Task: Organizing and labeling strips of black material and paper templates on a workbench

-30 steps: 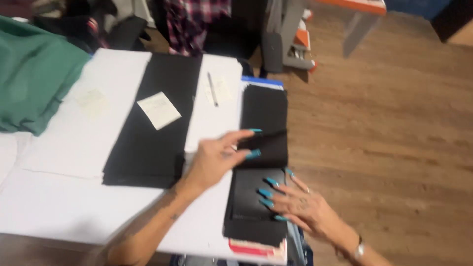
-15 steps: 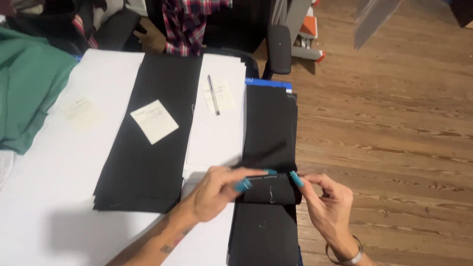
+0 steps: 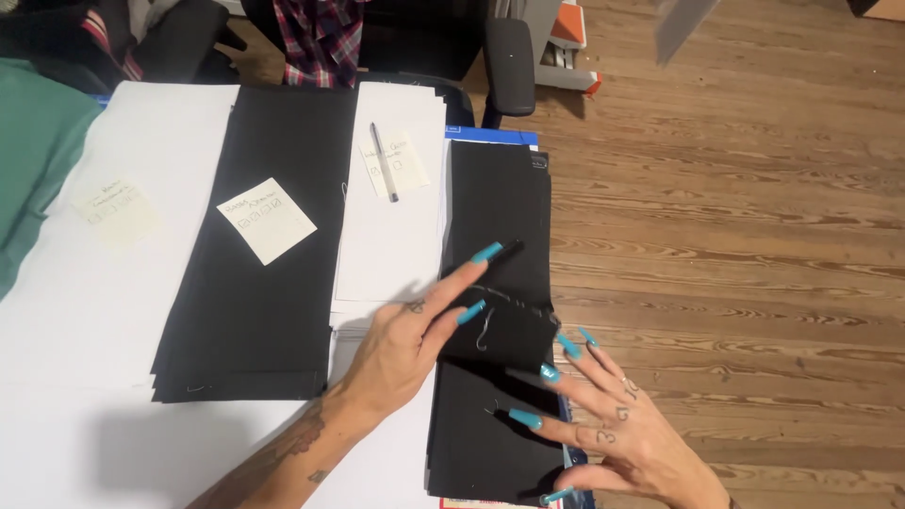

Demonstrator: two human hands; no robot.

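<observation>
Left hand fingers spread and extended, flat on a folded black fabric strip, tips pressing its fold; right hand fingers likewise splayed, pinching nothing, tips resting on the strip's near portion just below the fold. Loose thread curl on the fabric between the two sets of fingertips. Left of the left fingers, white sheets carrying a pen and a pale note, then a wider black fabric stack bearing a yellow sticky note; farther left a green cloth; right of the right fingers, wooden floor.
</observation>
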